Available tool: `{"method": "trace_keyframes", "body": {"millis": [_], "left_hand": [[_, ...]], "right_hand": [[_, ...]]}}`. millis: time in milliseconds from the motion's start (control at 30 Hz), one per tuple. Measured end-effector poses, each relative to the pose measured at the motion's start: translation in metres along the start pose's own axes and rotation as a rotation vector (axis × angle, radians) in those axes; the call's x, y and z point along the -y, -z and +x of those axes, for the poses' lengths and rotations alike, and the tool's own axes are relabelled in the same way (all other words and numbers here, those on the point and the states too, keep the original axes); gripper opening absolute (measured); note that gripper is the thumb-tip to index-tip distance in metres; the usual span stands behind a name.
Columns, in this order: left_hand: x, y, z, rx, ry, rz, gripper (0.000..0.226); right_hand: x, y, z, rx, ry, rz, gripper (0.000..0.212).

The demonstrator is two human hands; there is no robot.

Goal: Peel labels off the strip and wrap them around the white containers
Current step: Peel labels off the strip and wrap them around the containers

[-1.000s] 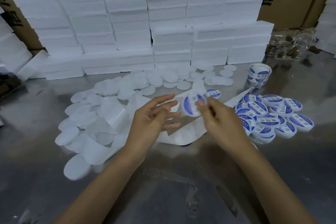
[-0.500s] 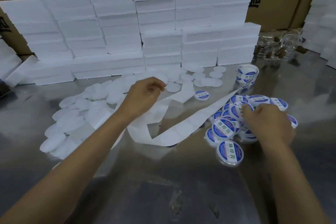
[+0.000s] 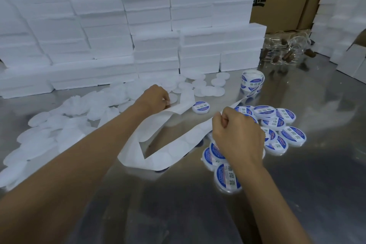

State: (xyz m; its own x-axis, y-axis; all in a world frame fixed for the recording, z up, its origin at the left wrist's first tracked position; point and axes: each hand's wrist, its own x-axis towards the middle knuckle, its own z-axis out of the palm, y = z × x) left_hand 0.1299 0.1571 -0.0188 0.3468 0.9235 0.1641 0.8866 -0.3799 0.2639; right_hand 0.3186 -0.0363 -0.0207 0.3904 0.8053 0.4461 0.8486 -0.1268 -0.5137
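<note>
Fingers on the right hand are curled tight, and the edge of the strip looks to be pinched at the thumb, just beside the labelled containers. The left hand is curled too, fingertips down on a white container at the edge of the plain pile; whether it's actually lifted can't be told. The backing seems thin, floppy and easily creased, so it's probably best held near a label edge. The containers look light and slick, so they're better gripped by the rim. The roll stands further back.
</note>
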Motion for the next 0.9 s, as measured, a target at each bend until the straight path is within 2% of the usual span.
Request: {"method": "trace_keyframes", "body": {"millis": [133, 233, 300, 467, 600, 633, 700, 767, 800, 900], "left_hand": [[0.002, -0.001, -0.002, -0.026, -0.043, -0.012, 0.016], [0.002, 0.007, -0.006, -0.153, -0.032, -0.155, 0.013], [-0.001, 0.018, -0.011, -0.192, 0.035, -0.264, 0.017], [-0.018, 0.058, -0.041, -0.199, 0.217, -0.9, 0.015], [-0.035, 0.079, -0.091, -0.106, 0.207, -1.248, 0.013], [-0.04, 0.08, -0.105, -0.059, 0.19, -1.307, 0.012], [-0.048, 0.079, -0.133, 0.014, 0.166, -1.373, 0.008], [-0.052, 0.076, -0.158, 0.05, 0.147, -1.401, 0.008], [-0.053, 0.074, -0.168, 0.057, 0.128, -1.393, 0.017], [-0.051, 0.069, -0.188, 0.035, 0.079, -1.331, 0.033]], "right_hand": [[0.006, -0.002, -0.003, 0.026, 0.028, -0.01, 0.043], [0.009, -0.004, -0.008, 0.035, 0.068, -0.011, 0.043], [0.011, -0.005, -0.009, 0.036, 0.085, 0.007, 0.041], [0.019, -0.006, -0.017, 0.03, 0.154, 0.129, 0.031], [0.032, -0.005, -0.024, 0.045, 0.087, 0.494, 0.013], [0.036, -0.004, -0.025, 0.047, 0.066, 0.586, 0.014], [0.043, -0.005, -0.026, 0.07, 0.047, 0.773, 0.016], [0.051, -0.004, -0.03, 0.107, 0.054, 0.9, 0.006], [0.054, -0.005, -0.033, 0.123, 0.068, 0.922, 0.002], [0.058, -0.007, -0.041, 0.15, 0.126, 0.901, 0.007]]}}
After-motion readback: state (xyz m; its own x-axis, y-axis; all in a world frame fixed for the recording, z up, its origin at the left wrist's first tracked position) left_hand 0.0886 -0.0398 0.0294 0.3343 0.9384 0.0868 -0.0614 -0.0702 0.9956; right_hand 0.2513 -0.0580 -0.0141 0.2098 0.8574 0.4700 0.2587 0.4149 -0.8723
